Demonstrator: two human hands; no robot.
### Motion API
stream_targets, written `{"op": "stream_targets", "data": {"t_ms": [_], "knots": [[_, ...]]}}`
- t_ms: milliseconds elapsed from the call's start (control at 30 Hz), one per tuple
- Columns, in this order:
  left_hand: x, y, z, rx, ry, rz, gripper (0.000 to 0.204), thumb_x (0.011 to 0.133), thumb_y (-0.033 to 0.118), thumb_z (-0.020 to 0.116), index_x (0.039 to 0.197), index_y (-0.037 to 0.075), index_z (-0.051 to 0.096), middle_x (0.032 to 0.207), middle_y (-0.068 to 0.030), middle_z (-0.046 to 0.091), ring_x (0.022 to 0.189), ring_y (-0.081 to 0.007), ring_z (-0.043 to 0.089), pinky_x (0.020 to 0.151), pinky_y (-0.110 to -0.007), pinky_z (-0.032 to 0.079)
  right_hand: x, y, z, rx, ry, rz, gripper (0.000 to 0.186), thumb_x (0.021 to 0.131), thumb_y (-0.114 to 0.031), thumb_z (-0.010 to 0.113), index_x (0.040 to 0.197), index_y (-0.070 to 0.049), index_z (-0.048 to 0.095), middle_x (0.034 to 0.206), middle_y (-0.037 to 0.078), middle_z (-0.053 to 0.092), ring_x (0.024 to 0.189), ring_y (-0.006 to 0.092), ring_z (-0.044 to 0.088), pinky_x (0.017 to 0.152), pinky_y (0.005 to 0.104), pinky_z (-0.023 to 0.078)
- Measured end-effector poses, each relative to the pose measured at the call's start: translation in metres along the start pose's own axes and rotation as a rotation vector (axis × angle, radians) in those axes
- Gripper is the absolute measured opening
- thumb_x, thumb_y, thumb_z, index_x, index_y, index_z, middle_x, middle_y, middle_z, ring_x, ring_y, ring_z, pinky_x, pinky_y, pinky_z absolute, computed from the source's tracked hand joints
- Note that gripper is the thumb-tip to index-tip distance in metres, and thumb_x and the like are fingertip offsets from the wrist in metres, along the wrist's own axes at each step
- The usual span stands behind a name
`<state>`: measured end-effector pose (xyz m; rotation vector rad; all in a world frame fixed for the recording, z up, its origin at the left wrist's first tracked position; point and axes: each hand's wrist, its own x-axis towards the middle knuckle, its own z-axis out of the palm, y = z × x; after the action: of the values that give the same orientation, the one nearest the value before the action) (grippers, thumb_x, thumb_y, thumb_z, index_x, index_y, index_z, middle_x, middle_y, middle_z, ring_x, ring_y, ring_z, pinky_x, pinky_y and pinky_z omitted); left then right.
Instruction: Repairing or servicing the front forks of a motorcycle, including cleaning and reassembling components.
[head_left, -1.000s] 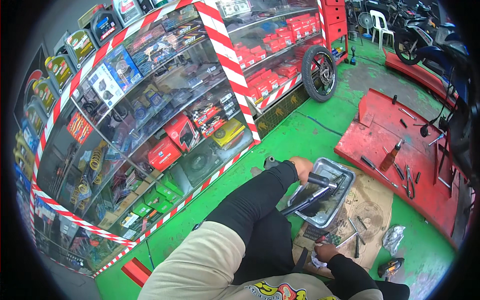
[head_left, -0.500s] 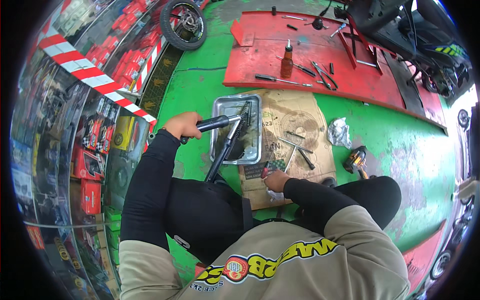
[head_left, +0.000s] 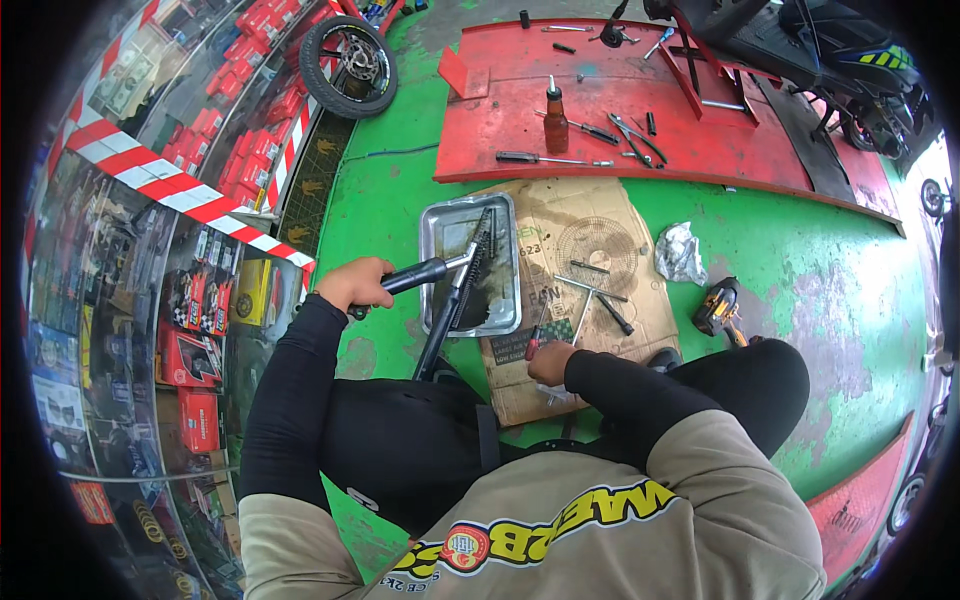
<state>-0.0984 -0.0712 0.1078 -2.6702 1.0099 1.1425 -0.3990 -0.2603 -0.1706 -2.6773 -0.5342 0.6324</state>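
My left hand (head_left: 356,284) is closed around a black fork leg (head_left: 415,276), holding it tilted with its silver end over a metal tray (head_left: 513,290). A second black fork leg (head_left: 440,328) leans into the tray, its lower end by my left knee. Dark coil springs (head_left: 486,245) lie in the tray above murky, dark fluid. Low over the near part of a cardboard sheet (head_left: 640,290), my right hand (head_left: 552,363) is closed on a red-handled tool (head_left: 533,346); its tip cannot be made out. Close by lie a T-handle wrench (head_left: 590,289) and several slim tools.
A red lift platform (head_left: 480,130) beyond the cardboard bears an amber bottle (head_left: 556,125), a screwdriver (head_left: 545,159) and pliers (head_left: 635,140). To the right are a crumpled wrapper (head_left: 680,253) and a cordless driver (head_left: 722,308). Glass shelving (head_left: 215,330) and a wheel (head_left: 348,66) stand left.
My left hand has come nearer to me and tilted the fork leg more steeply, its silver end still over the tray. My right hand stays on the red-handled tool. The view has shifted slightly.
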Motion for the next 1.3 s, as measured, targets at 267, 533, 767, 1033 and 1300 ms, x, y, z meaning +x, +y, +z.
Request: {"op": "stream_targets", "data": {"t_ms": [267, 533, 767, 1033, 1300], "knots": [[-0.002, 0.003, 0.002, 0.115, 0.046, 0.038, 0.039, 0.067, 0.018, 0.076, 0.101, 0.000, 0.070, 0.075, -0.0124, 0.068, 0.060, -0.0214, 0.066, 0.054, -0.038, 0.052, -0.007, 0.002, -0.023, 0.100, -0.065, 0.013, 0.038, 0.078, -0.039, 0.076, 0.104, -0.012, 0.073, 0.099, 0.016, 0.072, 0.094, 0.0354, 0.070, 0.080, 0.0487, 0.056], [-0.011, -0.003, -0.007, -0.015, 0.010, 0.001, 0.054, 0.071, 0.016, 0.075, 0.120, -0.002, 0.065, 0.077, -0.0136, 0.070, 0.057, -0.0200, 0.066, 0.052, -0.036, 0.052, -0.004, 0.007, -0.016, 0.034, -0.013, -0.017, 0.050, 0.082, -0.036, 0.072, 0.116, 0.000, 0.060, 0.097, 0.018, 0.071, 0.094, 0.0356, 0.070, 0.080, 0.0479, 0.056], [-0.004, -0.017, -0.002, 0.206, 0.101, 0.099, 0.057, 0.069, 0.017, 0.077, 0.122, -0.002, 0.065, 0.086, -0.0172, 0.071, 0.068, -0.0252, 0.070, 0.063, -0.038, 0.055, -0.001, 0.009, -0.008, 0.011, 0.015, -0.023, 0.055, 0.083, -0.034, 0.070, 0.120, 0.005, 0.057, 0.096, 0.020, 0.071, 0.093, 0.0366, 0.070, 0.078, 0.0485, 0.056], [-0.002, -0.016, -0.006, 0.159, 0.085, 0.027, 0.060, 0.067, 0.020, 0.078, 0.123, 0.002, 0.066, 0.098, -0.0187, 0.073, 0.087, -0.0317, 0.071, 0.076, -0.040, 0.055, -0.006, 0.004, -0.014, 0.083, -0.036, 0.048, 0.044, 0.082, -0.035, 0.073, 0.114, -0.008, 0.061, 0.100, 0.018, 0.071, 0.098, 0.0383, 0.068, 0.084, 0.0503, 0.054], [0.012, -0.034, 0.004, 0.210, 0.148, 0.087, 0.056, 0.062, 0.017, 0.079, 0.117, 0.010, 0.070, 0.085, -0.0133, 0.072, 0.075, -0.0291, 0.071, 0.067, -0.042, 0.056, -0.007, 0.001, -0.018, 0.047, -0.085, 0.013, 0.056, 0.075, -0.036, 0.080, 0.117, -0.006, 0.058, 0.097, 0.017, 0.071, 0.094, 0.0370, 0.070, 0.080, 0.0483, 0.057]]}}
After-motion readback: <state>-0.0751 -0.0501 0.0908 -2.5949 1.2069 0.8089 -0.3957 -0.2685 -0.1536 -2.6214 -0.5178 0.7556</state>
